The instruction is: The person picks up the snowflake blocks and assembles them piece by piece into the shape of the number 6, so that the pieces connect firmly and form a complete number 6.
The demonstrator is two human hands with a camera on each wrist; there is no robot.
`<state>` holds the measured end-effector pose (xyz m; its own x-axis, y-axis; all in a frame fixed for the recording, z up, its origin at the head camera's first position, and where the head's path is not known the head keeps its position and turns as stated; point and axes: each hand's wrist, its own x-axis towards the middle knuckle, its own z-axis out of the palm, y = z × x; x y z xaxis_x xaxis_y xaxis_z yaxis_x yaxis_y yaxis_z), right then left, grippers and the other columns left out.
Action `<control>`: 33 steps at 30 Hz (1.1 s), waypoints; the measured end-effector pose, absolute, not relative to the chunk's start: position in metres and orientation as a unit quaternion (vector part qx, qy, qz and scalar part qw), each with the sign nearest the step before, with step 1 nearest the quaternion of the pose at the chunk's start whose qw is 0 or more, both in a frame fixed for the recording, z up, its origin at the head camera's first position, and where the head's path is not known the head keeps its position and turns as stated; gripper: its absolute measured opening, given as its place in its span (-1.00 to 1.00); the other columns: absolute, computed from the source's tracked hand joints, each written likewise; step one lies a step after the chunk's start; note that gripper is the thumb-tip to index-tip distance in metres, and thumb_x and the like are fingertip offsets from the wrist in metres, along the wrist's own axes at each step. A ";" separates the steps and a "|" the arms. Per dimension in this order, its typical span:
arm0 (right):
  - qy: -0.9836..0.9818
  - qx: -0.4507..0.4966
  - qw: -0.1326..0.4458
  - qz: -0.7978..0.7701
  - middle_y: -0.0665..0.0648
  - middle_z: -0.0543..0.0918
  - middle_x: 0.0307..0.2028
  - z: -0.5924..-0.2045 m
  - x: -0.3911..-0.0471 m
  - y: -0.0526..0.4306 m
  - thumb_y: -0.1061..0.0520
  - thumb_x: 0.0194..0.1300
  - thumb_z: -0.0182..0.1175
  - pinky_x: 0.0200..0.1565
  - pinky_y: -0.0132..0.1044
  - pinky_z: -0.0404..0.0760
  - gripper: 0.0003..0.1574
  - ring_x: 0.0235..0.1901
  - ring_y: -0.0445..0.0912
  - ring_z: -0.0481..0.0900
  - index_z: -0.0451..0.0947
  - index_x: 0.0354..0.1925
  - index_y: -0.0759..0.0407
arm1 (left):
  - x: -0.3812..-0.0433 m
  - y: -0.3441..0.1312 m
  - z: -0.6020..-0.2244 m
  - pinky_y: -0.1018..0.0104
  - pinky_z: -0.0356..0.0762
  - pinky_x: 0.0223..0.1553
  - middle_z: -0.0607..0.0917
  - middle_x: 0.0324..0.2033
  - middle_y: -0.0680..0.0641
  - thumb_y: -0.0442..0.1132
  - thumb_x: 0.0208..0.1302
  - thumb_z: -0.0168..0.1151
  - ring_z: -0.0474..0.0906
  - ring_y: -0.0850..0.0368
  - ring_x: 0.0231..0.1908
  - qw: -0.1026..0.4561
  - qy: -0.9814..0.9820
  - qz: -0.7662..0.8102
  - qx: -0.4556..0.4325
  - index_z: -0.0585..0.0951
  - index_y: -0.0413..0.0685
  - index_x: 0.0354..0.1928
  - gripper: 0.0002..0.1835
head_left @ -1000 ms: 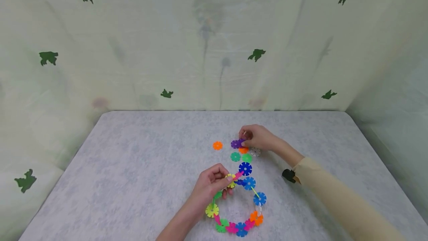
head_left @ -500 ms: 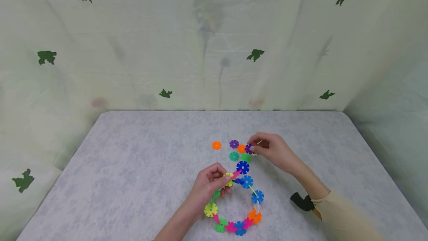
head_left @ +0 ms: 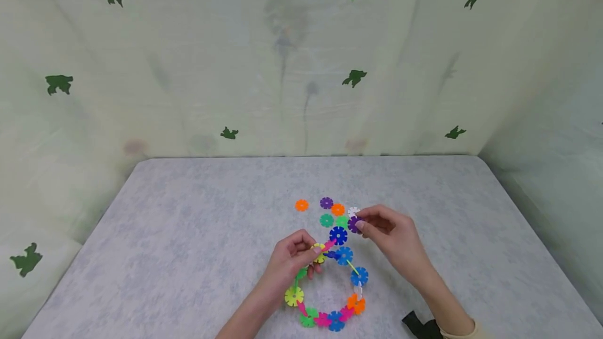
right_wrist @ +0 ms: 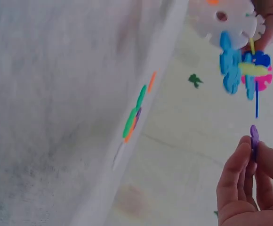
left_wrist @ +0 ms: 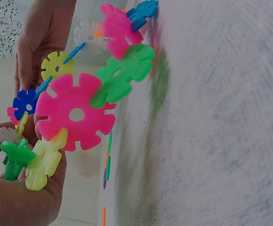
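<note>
My left hand (head_left: pixel 292 260) grips a ring of interlocked notched plastic discs (head_left: pixel 335 322) by a yellow disc (head_left: pixel 319 253) at its upper left. Pink, green, blue, orange and white discs alternate round the loop. A dark blue disc (head_left: pixel 338 235) sticks out at the top, beside a pink one. Between thumb and fingers, my right hand (head_left: pixel 395 242) pinches a purple disc (head_left: pixel 355 225) just right of that dark blue disc. In the right wrist view the purple disc (right_wrist: pixel 254 141) stands edge-on, a small gap away from the dark blue disc's edge (right_wrist: pixel 257 101).
Loose discs lie on the grey table (head_left: pixel 212 234) beyond the hands: an orange disc (head_left: pixel 302 205), a purple one (head_left: pixel 326 203), another orange, two green and a white one (head_left: pixel 353 212). A leaf-patterned curtain (head_left: pixel 188 67) stands behind the table.
My right hand has drawn the purple disc from the loose discs at the back toward the ring, leaving another purple disc there. My left hand keeps its grip on the ring.
</note>
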<state>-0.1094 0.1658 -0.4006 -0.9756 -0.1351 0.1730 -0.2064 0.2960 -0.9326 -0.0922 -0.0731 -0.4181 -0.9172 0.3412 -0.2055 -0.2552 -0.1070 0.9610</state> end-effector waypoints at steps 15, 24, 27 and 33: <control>-0.784 0.124 0.012 0.608 0.11 0.65 -0.20 -0.402 -0.104 0.162 0.30 0.31 0.26 -0.14 -0.26 0.66 -0.81 -0.21 -0.06 0.69 0.57 -0.11 0.15 | -0.093 -0.075 -0.420 0.30 0.57 -0.31 0.65 -0.38 -0.25 -0.23 0.37 0.21 0.56 0.03 -0.48 0.208 0.631 0.747 0.033 0.45 -0.20 -0.26 -0.82; -0.779 0.137 0.007 0.611 0.10 0.65 -0.19 -0.406 -0.104 0.157 0.27 0.30 0.28 -0.11 -0.27 0.65 -0.81 -0.17 -0.07 0.69 0.58 -0.12 0.10 | -0.094 -0.075 -0.420 0.33 0.56 -0.39 0.67 -0.45 -0.21 -0.19 0.40 0.18 0.55 0.06 -0.53 0.221 0.620 0.752 0.030 0.48 -0.18 -0.13 -0.80; -0.773 0.139 0.001 0.619 0.09 0.65 -0.19 -0.405 -0.103 0.155 0.26 0.31 0.28 -0.09 -0.25 0.65 -0.81 -0.16 -0.05 0.69 0.59 -0.11 0.08 | -0.094 -0.075 -0.419 0.37 0.52 -0.51 0.65 -0.48 -0.19 -0.10 0.40 0.20 0.54 0.05 -0.56 0.227 0.632 0.740 0.033 0.53 -0.13 0.02 -0.70; -0.776 0.153 0.009 0.613 0.03 0.66 -0.20 -0.403 -0.101 0.150 0.22 0.31 0.28 -0.09 -0.23 0.65 -0.81 -0.16 -0.06 0.68 0.59 -0.11 0.04 | -0.095 -0.075 -0.413 0.41 0.44 -0.67 0.63 -0.36 -0.13 -0.02 0.38 0.23 0.57 0.06 -0.54 0.227 0.669 0.706 0.046 0.63 -0.05 0.04 -0.67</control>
<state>-0.1005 0.1497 -0.4028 -0.9532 -0.2260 0.2007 -0.2476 0.2030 -0.9474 -0.0948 -0.0751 -0.4130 -0.8928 0.3818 -0.2390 -0.2594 -0.0021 0.9658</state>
